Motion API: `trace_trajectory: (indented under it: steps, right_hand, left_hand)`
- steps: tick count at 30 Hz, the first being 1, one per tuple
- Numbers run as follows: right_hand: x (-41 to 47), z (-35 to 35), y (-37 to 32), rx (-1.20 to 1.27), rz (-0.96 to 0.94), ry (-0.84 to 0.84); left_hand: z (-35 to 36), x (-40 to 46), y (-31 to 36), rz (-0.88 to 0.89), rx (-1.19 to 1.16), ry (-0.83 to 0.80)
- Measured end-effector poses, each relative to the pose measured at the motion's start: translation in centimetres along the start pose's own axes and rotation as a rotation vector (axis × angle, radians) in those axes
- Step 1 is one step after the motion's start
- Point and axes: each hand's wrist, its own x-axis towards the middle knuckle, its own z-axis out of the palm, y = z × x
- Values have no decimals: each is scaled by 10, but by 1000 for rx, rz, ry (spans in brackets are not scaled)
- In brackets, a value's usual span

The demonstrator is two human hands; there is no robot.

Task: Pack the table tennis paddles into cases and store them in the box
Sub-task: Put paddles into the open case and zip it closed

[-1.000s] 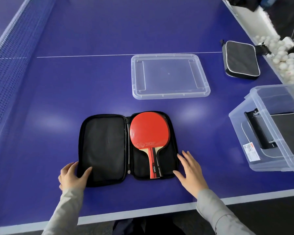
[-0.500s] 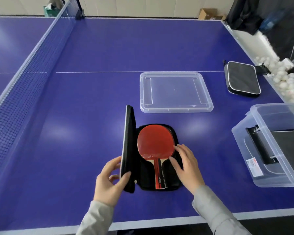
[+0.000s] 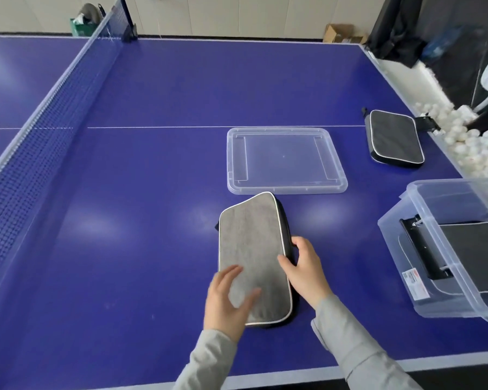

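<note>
A grey paddle case point(image 3: 251, 249) with white piping lies folded shut on the blue table, just in front of me. The red paddle inside it is hidden. My left hand point(image 3: 226, 302) rests on the case's near left corner with its fingers spread flat. My right hand point(image 3: 307, 271) grips the case's right edge, thumb on top and fingers curled round the side. A clear plastic box point(image 3: 397, 263) stands at the right with a black case point(image 3: 476, 249) in it. Another closed black case point(image 3: 395, 142) lies at the far right.
The box's clear lid point(image 3: 286, 160) lies flat just beyond the grey case. White balls point(image 3: 462, 142) fill a trough along the table's right edge. The net point(image 3: 40, 136) runs along the left. The table's white near edge is close under my forearms.
My left hand folded the case's left half over the red paddle, so the case went from open to shut. My right hand moved from the paddle to the case's right edge.
</note>
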Motion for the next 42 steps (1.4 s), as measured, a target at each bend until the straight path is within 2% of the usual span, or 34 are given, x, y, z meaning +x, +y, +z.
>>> trace_trajectory:
  steps: [3, 6, 9, 22, 30, 36, 42]
  right_hand:
    - [7, -4, 19, 21, 105, -22]
    - [14, 0, 39, 35, 244, -60]
    - [18, 8, 52, 70, 337, -85]
    - [29, 19, 68, 131, 401, -153]
    - [31, 19, 74, 93, 374, -178]
    - [31, 17, 76, 92, 363, -173]
    - [31, 5, 77, 154, 389, -165]
  left_hand:
    - [-9, 27, -23, -273, 1, 108]
    - [-9, 56, -41, -491, -27, 68]
    - [-3, 78, -49, -586, -47, 2]
    - [20, 105, -54, -668, -36, -29]
    - [17, 107, -49, -635, -218, -148]
    - [21, 105, -47, -675, -355, -197]
    - [24, 104, -39, -662, -471, -143]
